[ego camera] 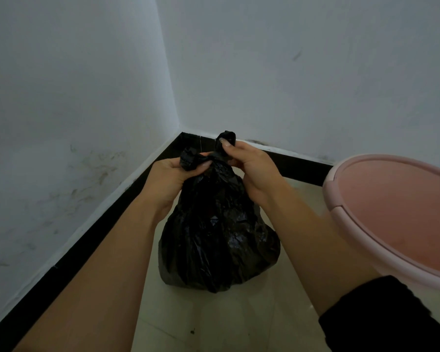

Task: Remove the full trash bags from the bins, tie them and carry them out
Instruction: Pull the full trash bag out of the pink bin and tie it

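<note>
A full black trash bag stands on the tiled floor in a corner of the room. Its top is gathered into two twisted ends. My left hand grips the left end, with the thumb and fingers curled round the plastic. My right hand pinches the right end, which sticks up above my fingers. Both hands meet at the bag's neck. A pink bin with no bag in it stands at the right, its round rim tilted toward me.
White scuffed walls meet in a corner behind the bag, with a black skirting board along their base. Pale floor tiles stretch toward me. The bin sits close to my right forearm.
</note>
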Demonstrator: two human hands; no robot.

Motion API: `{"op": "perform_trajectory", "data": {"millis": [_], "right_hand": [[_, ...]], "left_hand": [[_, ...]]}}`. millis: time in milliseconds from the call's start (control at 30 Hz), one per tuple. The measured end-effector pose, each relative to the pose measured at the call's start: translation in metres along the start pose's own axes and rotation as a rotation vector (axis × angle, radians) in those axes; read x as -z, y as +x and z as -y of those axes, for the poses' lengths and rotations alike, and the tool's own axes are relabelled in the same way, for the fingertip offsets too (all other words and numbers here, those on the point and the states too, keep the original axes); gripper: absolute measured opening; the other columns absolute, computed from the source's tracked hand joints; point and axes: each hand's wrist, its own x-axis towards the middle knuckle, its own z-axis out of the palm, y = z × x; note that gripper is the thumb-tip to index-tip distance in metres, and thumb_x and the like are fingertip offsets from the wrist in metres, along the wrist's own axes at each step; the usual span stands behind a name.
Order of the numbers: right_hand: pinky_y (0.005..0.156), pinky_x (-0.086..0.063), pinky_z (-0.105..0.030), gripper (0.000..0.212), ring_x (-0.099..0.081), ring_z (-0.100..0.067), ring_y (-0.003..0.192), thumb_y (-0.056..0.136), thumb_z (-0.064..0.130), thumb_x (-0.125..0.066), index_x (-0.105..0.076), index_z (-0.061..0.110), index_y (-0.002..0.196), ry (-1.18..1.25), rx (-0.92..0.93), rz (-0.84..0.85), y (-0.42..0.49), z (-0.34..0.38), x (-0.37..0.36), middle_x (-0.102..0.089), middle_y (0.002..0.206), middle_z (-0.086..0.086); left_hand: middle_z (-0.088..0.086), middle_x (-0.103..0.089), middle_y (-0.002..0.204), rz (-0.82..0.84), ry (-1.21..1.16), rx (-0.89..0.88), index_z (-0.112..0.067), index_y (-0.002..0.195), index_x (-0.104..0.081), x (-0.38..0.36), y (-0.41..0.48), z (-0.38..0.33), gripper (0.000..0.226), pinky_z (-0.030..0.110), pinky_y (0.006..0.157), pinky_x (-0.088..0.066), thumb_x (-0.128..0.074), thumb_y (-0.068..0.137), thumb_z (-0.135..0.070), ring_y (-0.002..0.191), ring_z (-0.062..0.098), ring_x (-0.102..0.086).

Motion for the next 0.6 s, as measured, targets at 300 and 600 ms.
{"op": "perform_trajectory", "data": {"millis": [300, 600], "right_hand": [[0.052, -0.045, -0.021, 0.023, -0.066, -0.011, 0.085, 0.094, 0.017, -0.059, -0.051, 0.018, 0.072, 0.06, 0.068, -0.332, 0.01, -0.016, -0.006, -0.07, 0.094, -0.003], [0.043, -0.041, -0.018, 0.007, -0.054, -0.008, 0.06, 0.096, 0.012, -0.055, -0.054, 0.013, 0.089, -0.04, 0.045, -0.707, 0.018, -0.033, 0.024, -0.058, 0.08, -0.004]], "left_hand": [[-0.001, -0.071, 0.102, -0.3, -0.276, 0.216, -0.012, 0.113, -0.064, 0.007, 0.0, 0.028, 0.032, 0.022, 0.077, -0.051, -0.063, 0.088, -0.032, 0.101, 0.009, -0.065], [0.013, -0.069, 0.09, -0.572, -0.312, 0.214, 0.004, 0.117, -0.057, 0.015, -0.008, 0.044, 0.03, 0.02, 0.069, -0.058, -0.057, 0.095, -0.016, 0.069, 0.009, -0.071]]}}
